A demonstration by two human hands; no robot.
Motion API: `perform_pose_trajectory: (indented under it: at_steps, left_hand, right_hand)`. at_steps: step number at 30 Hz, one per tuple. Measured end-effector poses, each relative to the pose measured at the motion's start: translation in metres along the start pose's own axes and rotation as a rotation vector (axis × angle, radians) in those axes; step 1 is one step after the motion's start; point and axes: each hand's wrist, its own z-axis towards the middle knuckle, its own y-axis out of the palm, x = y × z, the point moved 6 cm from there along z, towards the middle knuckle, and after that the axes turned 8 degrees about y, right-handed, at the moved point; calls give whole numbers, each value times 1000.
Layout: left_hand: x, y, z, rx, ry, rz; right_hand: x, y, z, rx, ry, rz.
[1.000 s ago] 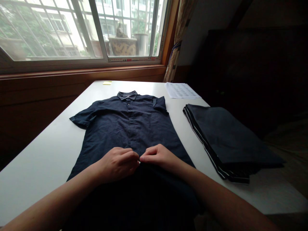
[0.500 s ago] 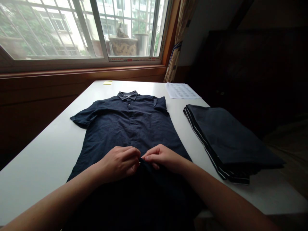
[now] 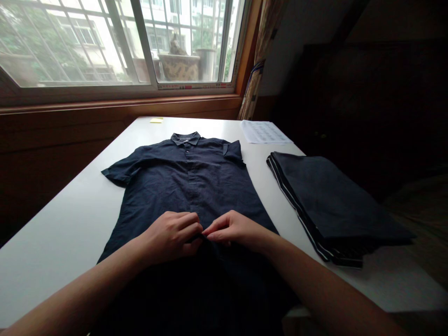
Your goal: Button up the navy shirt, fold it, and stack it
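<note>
A dark navy short-sleeved shirt (image 3: 185, 182) lies flat, front up, on the white table (image 3: 70, 219), collar towards the window. Both my hands meet on its button placket low on the front. My left hand (image 3: 171, 235) is curled, its fingertips pinching the left edge of the placket. My right hand (image 3: 233, 229) pinches the fabric from the other side, thumb and forefinger together. The fingertips of the two hands nearly touch. Whatever small thing lies between them is hidden by the fingers.
A folded stack of dark cloth with white striped edges (image 3: 329, 205) lies on the table's right side. A printed sheet of paper (image 3: 264, 131) and a yellow sticky note (image 3: 156, 120) lie at the far edge. A window and curtain (image 3: 254, 70) stand behind.
The hands stay on the lower placket; the fingers have shifted slightly, and the small pale spot seen between them earlier no longer shows.
</note>
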Motion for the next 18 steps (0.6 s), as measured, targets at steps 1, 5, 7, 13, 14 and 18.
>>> perform_pose_trajectory:
  at_steps: [1,5,7,13,14,18]
  left_hand:
    - [1,-1,1,2,18,7]
    - [4,-2,1,-4,75,10]
    - [5,-2,-1,-13,98,10]
    - [7,0,-4,-101,178,-13]
    - [6,0,-5,-108,178,-18]
    - [7,0,-6,-94,189,-4]
  right_hand:
    - [1,0,1,0,1,-2]
    - [2,-1,2,6,0,-13]
    - [2,0,2,9,0,-16]
    - [-1,3,-1,0,3,-40]
    - [-2,3,-1,-2,-1,-51]
    - [-3,5,0,-17,-37,-69]
